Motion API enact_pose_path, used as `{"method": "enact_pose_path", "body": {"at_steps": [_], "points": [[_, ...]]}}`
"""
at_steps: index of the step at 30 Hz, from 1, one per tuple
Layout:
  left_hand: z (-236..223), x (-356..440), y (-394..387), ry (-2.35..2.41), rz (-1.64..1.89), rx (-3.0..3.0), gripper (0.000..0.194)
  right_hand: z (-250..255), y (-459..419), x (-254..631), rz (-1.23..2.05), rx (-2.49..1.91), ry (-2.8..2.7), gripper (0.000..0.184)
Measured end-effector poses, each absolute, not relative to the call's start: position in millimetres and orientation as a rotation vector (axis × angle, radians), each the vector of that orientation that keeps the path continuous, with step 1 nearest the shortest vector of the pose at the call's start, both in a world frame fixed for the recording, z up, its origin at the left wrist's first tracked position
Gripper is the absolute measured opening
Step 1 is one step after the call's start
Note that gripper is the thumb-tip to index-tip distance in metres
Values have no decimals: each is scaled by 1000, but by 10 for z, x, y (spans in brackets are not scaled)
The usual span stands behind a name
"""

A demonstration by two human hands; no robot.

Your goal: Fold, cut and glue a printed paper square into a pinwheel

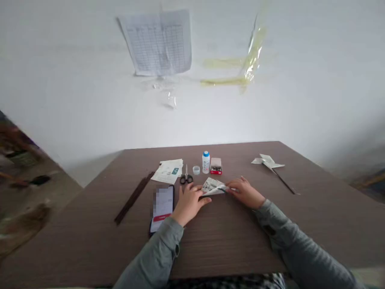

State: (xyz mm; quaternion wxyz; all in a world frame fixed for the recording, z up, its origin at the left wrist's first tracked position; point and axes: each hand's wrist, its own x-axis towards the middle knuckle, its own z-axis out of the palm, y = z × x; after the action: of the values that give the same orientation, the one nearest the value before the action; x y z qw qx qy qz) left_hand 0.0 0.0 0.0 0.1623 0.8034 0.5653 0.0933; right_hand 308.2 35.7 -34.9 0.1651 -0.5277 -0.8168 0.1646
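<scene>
"Head view, left to right: what lies on the table (228,241)?"

"Dark sticks (134,198), papers (167,170), a phone (163,204) and scissors (186,178); a left hand (190,200), fingers spread, touches a folded paper (213,187)."

"And beyond?"

"A bottle (206,162) and red box (215,166) stand behind that paper; the right hand (244,192), fingers curved, meets its right end, whether pinching it the blur leaves unclear; a paper pinwheel (267,161) rests farthest right."

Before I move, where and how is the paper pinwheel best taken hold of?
I would grip the pinwheel by its dark stick, near the lower end, coming from your side with the right hand. The stick slants toward you, while the thin blades spread at the far end could crumple.
</scene>
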Motion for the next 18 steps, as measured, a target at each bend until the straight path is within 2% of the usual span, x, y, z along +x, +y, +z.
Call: {"method": "enact_pose_path", "body": {"at_steps": [2,5,11,18], "points": [[-15,-28,5,1634,321,2290,28,-383,356,3087,440,-1473,-2308,32],[-42,-46,12,1660,398,2295,32,-440,369,3085,373,-1436,-2268,29],[-83,2,8,1721,518,2285,28,-520,415,3051,302,-1457,-2251,42],[-133,35,43,1748,577,2295,26,-545,395,2980,280,-1524,-2216,28]]}}
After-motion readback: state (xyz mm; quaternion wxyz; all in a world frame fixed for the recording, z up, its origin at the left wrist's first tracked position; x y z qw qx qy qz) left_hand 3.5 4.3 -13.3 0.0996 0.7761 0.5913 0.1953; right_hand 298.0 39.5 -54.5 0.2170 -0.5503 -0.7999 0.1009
